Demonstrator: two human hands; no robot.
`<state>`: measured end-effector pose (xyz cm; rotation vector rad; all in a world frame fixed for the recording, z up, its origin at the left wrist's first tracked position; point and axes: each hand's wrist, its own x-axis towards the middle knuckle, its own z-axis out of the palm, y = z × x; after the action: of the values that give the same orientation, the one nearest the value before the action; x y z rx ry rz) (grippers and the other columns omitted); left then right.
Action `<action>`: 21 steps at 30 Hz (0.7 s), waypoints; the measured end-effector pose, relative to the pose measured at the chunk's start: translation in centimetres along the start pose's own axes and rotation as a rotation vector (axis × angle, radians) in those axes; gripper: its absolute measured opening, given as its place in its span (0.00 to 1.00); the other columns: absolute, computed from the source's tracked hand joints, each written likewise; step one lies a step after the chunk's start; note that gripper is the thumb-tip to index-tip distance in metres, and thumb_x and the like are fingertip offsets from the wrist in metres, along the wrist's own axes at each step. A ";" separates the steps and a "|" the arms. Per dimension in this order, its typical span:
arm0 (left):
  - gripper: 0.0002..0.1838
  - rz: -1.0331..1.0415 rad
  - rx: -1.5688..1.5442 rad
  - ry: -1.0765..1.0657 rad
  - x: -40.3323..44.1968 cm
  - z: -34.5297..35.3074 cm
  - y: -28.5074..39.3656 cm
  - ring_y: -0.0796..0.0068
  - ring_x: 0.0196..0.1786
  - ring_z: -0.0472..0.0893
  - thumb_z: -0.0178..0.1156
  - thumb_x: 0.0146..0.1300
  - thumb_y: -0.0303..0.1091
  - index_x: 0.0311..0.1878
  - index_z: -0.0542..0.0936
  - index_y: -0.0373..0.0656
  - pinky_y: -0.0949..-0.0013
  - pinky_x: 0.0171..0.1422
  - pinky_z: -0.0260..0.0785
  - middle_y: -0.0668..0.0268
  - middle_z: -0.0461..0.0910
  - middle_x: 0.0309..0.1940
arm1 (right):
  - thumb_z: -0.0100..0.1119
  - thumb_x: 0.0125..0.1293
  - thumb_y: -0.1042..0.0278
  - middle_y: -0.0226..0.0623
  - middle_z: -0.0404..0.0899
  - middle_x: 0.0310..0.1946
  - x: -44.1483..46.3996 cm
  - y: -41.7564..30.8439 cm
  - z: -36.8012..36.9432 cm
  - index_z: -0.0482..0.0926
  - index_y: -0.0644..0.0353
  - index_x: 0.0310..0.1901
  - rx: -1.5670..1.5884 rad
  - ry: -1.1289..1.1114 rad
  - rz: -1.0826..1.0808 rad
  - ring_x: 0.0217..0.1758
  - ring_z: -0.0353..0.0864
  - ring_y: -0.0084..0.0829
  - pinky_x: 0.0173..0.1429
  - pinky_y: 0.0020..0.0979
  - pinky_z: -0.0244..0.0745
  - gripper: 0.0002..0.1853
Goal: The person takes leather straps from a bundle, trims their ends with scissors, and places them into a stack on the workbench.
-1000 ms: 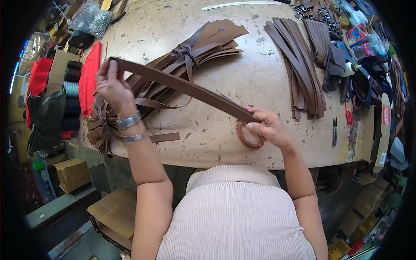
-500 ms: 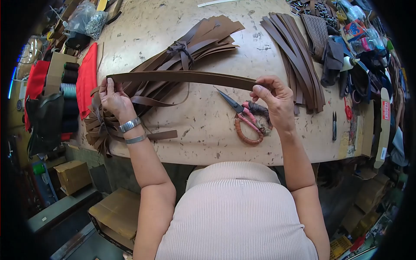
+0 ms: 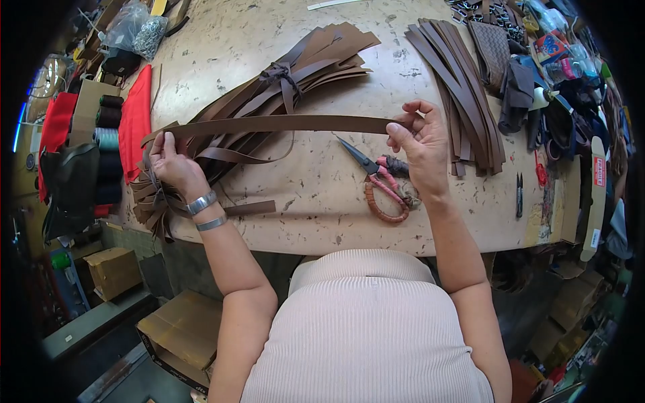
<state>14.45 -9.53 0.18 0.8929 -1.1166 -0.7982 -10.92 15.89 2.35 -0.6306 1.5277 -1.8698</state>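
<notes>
A brown leather strap (image 3: 282,123) is stretched nearly level between my hands, above the table. My left hand (image 3: 176,164) pinches its left end between thumb and fingers. At the other end, my right hand (image 3: 424,144) grips the strap with the thumb on top, some fingers raised and curled. Behind the strap lies a tied bundle of brown leather strips (image 3: 316,60), its lower part spreading under my left hand. Scissors (image 3: 376,176) with wrapped handles rest on the table just left of my right wrist, blades pointing up and left.
A second stack of brown strips (image 3: 463,101) lies at the right. Thread spools (image 3: 107,127) and red cloth (image 3: 138,124) line the left edge. Small black snips (image 3: 519,195) lie near the right front. Cardboard boxes (image 3: 181,336) stand below the table at left.
The strap's left end has dropped slightly with my left hand, and it looks flatter and straighter. My right hand has shifted a little left and up, its fingers more raised.
</notes>
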 end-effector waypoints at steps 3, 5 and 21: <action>0.13 0.586 0.767 -0.131 -2.1 2.1 3.2 0.70 0.38 0.77 0.60 0.53 0.27 0.42 0.74 0.41 0.72 0.39 0.72 0.62 0.76 0.39 | 0.54 0.55 0.81 0.31 0.72 0.29 -0.3 -0.2 0.5 0.62 0.62 0.46 -0.052 -0.030 0.000 0.28 0.70 0.17 0.32 0.17 0.67 0.17; 0.15 0.712 0.856 -0.433 -6.5 5.3 6.1 0.65 0.46 0.73 0.60 0.52 0.29 0.45 0.74 0.43 0.65 0.49 0.66 0.63 0.76 0.42 | 0.54 0.55 0.81 0.31 0.72 0.29 -0.7 0.1 1.0 0.62 0.62 0.46 -0.069 -0.076 -0.019 0.29 0.70 0.17 0.34 0.17 0.67 0.18; 0.06 0.218 0.386 -1.352 -16.3 9.8 6.5 0.56 0.31 0.75 0.54 0.56 0.31 0.35 0.72 0.40 0.62 0.33 0.65 0.57 0.74 0.26 | 0.49 0.58 0.78 0.34 0.77 0.28 -2.6 0.6 0.2 0.66 0.60 0.48 -0.240 -0.090 0.084 0.28 0.77 0.21 0.24 0.21 0.69 0.15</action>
<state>1.51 5.76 1.40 0.4310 -2.5627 -1.0213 -8.92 17.54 1.92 -0.7358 1.7063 -1.5883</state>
